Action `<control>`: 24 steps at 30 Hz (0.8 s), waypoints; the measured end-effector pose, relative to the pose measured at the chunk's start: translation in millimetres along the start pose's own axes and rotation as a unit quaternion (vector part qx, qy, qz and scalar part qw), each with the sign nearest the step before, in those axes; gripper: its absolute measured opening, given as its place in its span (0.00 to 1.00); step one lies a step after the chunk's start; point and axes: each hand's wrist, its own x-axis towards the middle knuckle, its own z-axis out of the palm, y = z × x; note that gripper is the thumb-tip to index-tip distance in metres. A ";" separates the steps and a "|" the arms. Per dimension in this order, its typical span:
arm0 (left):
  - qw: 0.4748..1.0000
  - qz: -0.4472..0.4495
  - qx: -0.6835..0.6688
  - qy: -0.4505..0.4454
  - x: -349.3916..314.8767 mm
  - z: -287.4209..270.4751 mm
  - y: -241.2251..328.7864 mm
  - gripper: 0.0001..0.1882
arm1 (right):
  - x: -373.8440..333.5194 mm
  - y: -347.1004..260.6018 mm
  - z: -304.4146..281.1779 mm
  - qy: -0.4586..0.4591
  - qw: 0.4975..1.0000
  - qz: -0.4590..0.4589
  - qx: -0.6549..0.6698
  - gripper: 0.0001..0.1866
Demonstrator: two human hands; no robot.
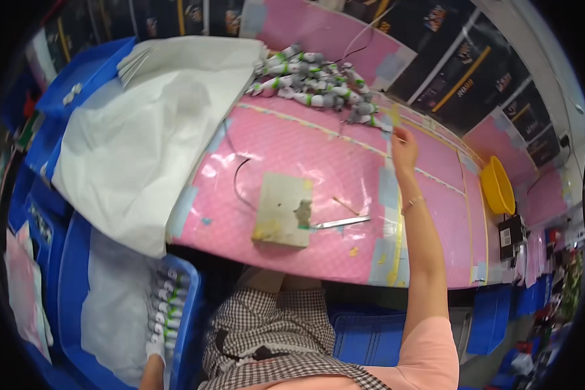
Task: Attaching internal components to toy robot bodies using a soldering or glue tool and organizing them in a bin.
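Observation:
My right hand [404,148] reaches across the pink table, its fingers curled together at the right end of a heap of small grey-and-white figures with green bands [318,81]. The nearest figure [372,121] ends at my fingertips; what they pinch, if anything, is too small to make out. Low on the left, my left hand [154,350] is inside a blue bin [192,292], at the near end of rows of similar figures [168,305]. White covers its fingers or lies over them, so their pose is unclear.
A stained block [283,211] stands mid-table, with metal tweezers [341,223] and a thin stick [346,206] beside it. A white sheet [143,130] drapes over the table's left side. At the right is a yellow basin [497,185]; a blue crate [367,338] is below the table.

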 end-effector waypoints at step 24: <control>0.679 0.410 -0.440 -0.420 -291.3 -18.7 471.7 0.15 | -166.1 -217.3 -49.6 -0.453 0.704 0.226 0.498 0.22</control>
